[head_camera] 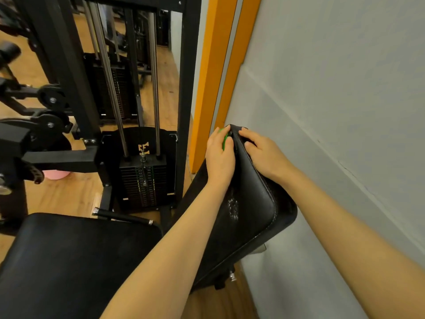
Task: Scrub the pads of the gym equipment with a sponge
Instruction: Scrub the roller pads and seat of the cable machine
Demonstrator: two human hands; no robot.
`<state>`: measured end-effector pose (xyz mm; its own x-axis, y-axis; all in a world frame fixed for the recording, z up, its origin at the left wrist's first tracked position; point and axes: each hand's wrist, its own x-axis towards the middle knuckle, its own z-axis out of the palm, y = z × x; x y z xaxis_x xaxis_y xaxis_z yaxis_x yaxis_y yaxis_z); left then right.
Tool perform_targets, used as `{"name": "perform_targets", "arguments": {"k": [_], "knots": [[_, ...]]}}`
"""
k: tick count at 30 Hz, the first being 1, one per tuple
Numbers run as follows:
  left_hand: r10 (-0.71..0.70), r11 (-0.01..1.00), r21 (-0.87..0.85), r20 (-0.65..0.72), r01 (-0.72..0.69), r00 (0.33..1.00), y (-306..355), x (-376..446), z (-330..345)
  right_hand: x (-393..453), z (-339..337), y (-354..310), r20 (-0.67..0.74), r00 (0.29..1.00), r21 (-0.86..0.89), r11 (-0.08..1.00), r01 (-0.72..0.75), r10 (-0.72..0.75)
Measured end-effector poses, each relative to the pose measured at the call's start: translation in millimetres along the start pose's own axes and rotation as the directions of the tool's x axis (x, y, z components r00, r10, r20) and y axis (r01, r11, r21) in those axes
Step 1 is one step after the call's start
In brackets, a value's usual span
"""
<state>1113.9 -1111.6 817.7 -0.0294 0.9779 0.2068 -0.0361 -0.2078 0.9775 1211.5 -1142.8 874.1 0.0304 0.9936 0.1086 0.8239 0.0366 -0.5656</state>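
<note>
A black upright back pad (248,203) of the gym machine leans near the wall at centre right, with a patch of white foam on its face. My left hand (219,157) presses a green sponge (224,138) against the pad's front near its top corner; only a sliver of the sponge shows between the fingers. My right hand (264,153) grips the pad's top edge from the wall side, fingers curled over it. A black seat pad (76,256) lies at lower left.
The machine's black frame and weight stack (143,180) stand just left of the back pad. An orange door frame (211,77) and a grey wall (333,100) close in on the right. A pink object (56,174) sits on the wooden floor behind the frame.
</note>
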Motion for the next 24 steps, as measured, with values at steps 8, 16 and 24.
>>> {"name": "perform_targets", "arguments": {"k": [8, 16, 24], "knots": [[0.017, 0.998, 0.055, -0.022, -0.015, 1.000, -1, -41, 3, 0, 1, 0, 0.004, 1.000, 0.024, 1.000, 0.016, -0.016], [-0.007, 0.998, 0.055, -0.006, 0.007, 1.000, 10, -66, 1, 0, -1, 0, 0.005, 1.000, 0.006, 1.000, 0.014, -0.014], [0.002, 0.999, 0.040, -0.005, -0.002, 1.000, 11, -122, -2, -3, -1, -1, 0.006, 1.000, -0.026, 1.000, 0.016, -0.016]]}}
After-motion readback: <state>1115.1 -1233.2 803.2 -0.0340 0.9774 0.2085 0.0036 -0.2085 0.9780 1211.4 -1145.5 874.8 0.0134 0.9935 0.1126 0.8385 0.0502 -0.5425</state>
